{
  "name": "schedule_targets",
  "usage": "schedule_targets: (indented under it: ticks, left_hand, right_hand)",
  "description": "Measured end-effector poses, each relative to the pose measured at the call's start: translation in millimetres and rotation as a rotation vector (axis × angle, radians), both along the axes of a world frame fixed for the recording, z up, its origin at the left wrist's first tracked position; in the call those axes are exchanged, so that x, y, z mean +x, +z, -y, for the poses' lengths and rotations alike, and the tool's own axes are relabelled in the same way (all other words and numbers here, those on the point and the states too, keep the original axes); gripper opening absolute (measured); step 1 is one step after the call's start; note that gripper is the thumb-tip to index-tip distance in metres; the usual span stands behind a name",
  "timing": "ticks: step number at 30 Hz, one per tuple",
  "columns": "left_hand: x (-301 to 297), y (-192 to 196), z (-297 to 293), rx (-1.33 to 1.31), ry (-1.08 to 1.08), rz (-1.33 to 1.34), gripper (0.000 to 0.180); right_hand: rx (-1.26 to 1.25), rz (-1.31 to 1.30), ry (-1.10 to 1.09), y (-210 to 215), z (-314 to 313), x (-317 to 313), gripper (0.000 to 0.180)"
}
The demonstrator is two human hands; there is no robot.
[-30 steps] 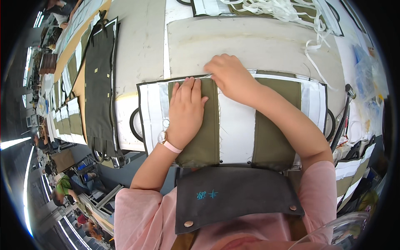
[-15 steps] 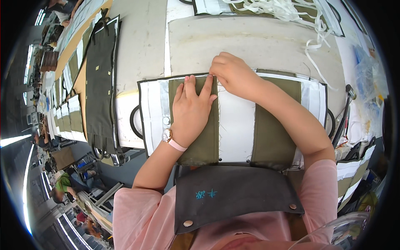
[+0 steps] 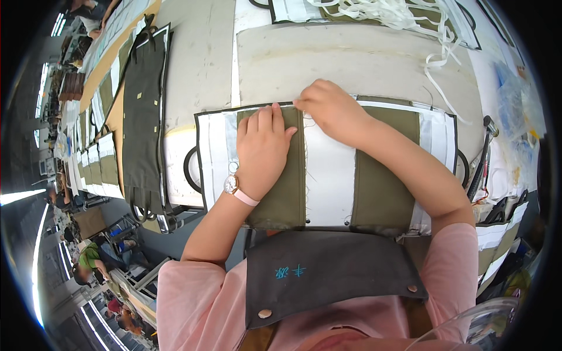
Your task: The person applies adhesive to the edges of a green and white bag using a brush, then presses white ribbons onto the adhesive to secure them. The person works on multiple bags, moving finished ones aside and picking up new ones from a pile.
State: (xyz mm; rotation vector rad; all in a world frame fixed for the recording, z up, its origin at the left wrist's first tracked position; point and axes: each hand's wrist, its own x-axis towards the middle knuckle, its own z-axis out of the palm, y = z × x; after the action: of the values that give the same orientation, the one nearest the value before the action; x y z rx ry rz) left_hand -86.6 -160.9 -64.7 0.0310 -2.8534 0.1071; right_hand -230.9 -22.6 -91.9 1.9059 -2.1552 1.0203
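A flat bag panel in olive and white fabric with dark edging lies on the table in front of me. Black loop handles stick out from its two sides. My left hand rests flat on the left olive band, fingertips just below the far edge. At that edge, right of the left fingers, my right hand is closed, thumb and forefinger pinched together. What they pinch is too small to make out. A narrow white strip runs along the far edge, interrupted from view by my right hand.
Tangled white strips lie on another panel at the back right. A long black bag piece lies to the left. A black-handled tool and clear plastic bags are at the right. Other people work at far left.
My left hand has slid slightly left, and its forefinger has drawn away from my right fingertips. My right hand stays pinched at the far edge, nearly in place.
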Motion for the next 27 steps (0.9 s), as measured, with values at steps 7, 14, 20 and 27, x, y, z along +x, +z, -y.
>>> schedule_targets:
  ticks: [7,14,20,27]
  left_hand:
    - [-0.1,2.7,-0.5,0.111,0.039,0.013,0.045]
    - [-5.8,-7.0,-9.9,0.387,-0.076,-0.008,0.050]
    - [-9.4,-7.9,-11.5,0.309,-0.087,-0.034,0.051]
    - [-19.8,-1.8,-9.2,0.243,-0.098,-0.030,0.040]
  right_hand:
    - [0.090,-0.111,0.008,-0.8,1.1,-2.5,0.015]
    - [0.108,-0.205,-0.012,6.5,-3.7,3.1,0.012]
    - [0.027,0.199,-0.162,-2.2,-26.4,-8.5,0.016]
    - [0.175,-0.116,-0.014,4.5,-32.3,-10.6,0.014]
